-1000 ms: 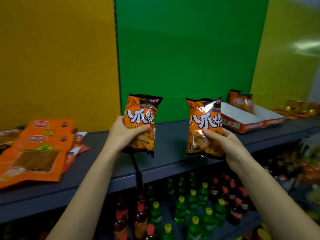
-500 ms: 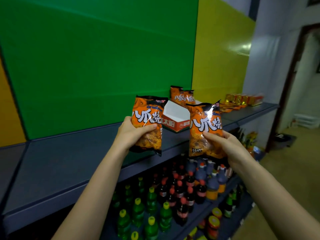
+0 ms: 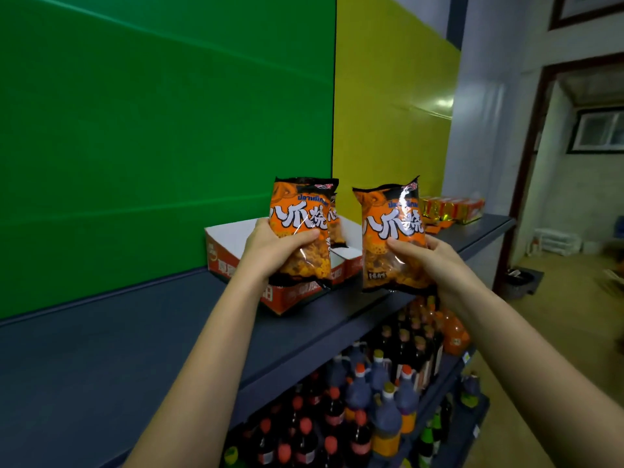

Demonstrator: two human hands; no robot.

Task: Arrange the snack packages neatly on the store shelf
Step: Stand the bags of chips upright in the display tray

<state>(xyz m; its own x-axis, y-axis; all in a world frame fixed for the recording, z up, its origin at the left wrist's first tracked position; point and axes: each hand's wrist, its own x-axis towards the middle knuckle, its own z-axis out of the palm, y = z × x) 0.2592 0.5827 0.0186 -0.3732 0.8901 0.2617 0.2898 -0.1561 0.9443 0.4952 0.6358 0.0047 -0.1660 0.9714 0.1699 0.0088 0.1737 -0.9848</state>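
Head view: the left hand curls round the lower half of one orange snack bag. The right hand grips a second bag the same way. Both bags are upright over the shelf, just near of the open carton. They look light, puffy and slick, with brittle contents, so a loose hold low on each bag seems best.

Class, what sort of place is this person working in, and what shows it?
Probably a small shop: a long shelf holds a display carton, drink bottles stand below, and the left hand and right hand grip matching snack bags.
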